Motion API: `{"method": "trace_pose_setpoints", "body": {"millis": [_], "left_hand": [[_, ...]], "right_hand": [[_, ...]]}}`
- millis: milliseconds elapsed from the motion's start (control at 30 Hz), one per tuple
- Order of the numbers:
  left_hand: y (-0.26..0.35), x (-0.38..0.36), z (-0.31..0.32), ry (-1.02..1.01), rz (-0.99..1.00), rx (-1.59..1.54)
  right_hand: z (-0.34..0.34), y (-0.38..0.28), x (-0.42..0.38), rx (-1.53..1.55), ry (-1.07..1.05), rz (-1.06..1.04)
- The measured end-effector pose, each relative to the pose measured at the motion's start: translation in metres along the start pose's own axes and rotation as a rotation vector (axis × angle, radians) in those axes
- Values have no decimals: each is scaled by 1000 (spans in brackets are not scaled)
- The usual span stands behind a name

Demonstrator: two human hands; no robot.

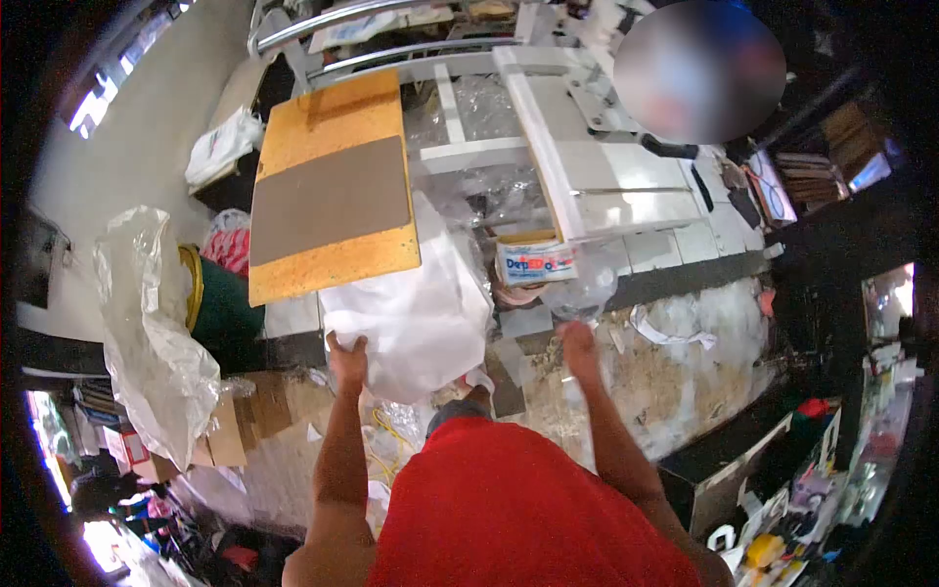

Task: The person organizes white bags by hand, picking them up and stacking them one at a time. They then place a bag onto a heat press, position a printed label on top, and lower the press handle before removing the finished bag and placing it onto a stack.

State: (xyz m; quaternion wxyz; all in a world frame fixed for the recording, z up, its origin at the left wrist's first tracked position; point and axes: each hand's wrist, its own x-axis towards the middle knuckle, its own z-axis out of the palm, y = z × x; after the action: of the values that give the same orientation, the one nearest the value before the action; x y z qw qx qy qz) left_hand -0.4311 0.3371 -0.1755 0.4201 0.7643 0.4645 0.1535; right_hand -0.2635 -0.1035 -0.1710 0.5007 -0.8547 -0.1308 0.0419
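My left hand is at the lower left edge of a large white sheet or bag, its fingers bent against it; whether it grips the edge is unclear. On the right, my right hand is closed at the lower end of a clear plastic bag, blurred by motion. Between and above the hands, a small printed box stands at the front of the white frame table. A wooden board with a brown panel lies over the upper part of the white sheet.
A green bin with a yellow rim and a large translucent plastic sheet are at the left. The white table has metal rails behind it. A person, blurred, is at the upper right. Cardboard lies on the floor.
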Motion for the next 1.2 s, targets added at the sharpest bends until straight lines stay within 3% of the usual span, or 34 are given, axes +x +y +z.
{"method": "trace_pose_setpoints", "body": {"millis": [100,167,200,267,333,400,467,533,567,633,700,767,800,833,867,900,933,967,1000,1067,1100,1133,1167,1200], "left_hand": [[-27,-30,-16,-128,258,-248],[18,-80,-52,-221,252,-368],[48,-104,-72,-251,200,-247],[81,-128,-92,-262,159,-137],[95,-138,-102,-413,122,-589],[109,-138,-113,-393,103,-707],[105,-122,-122,-378,84,-823],[84,-97,-129,-258,2,-711],[86,-88,-142,-246,7,-716],[97,-75,-175,-398,-97,-609],[112,-50,-195,-471,-76,-654],[163,-11,-223,-634,-177,-492],[177,14,-219,-510,-97,-671],[196,51,-233,-385,197,-547],[216,88,-246,-203,459,-400],[288,72,-292,13,585,-222],[295,95,-313,113,718,-437],[312,113,-329,387,874,-565],[341,111,-343,649,1167,-670],[346,133,-349,990,1403,-602],[309,178,-321,868,1279,-345],[272,222,-293,745,1164,-39],[236,265,-265,623,1084,254],[204,277,-224,330,889,233]], "right_hand": [[18,-72,-45,536,-239,949],[19,-90,-75,1093,-421,1196],[18,-99,-86,1104,-429,1173],[13,-112,-100,985,-632,849],[19,-130,-105,870,-567,807],[27,-143,-109,760,-497,772],[34,-151,-106,486,-778,543],[64,-166,-103,852,-698,807],[64,-185,-91,848,-708,797],[35,-245,-67,705,-301,580],[6,-301,-29,545,-308,333],[4,-340,18,365,-207,144],[11,-362,46,429,-140,-60],[9,-367,85,380,-79,-75],[15,-436,94,95,40,-196],[14,-464,116,57,123,-173],[21,-499,125,210,262,-476],[37,-529,132,364,402,-786],[52,-544,140,362,404,-781],[75,-562,154,420,753,-1178],[96,-548,170,360,822,-1192],[133,-511,193,198,722,-946],[181,-468,222,-69,457,-568],[223,-420,238,-323,85,-267]]}}
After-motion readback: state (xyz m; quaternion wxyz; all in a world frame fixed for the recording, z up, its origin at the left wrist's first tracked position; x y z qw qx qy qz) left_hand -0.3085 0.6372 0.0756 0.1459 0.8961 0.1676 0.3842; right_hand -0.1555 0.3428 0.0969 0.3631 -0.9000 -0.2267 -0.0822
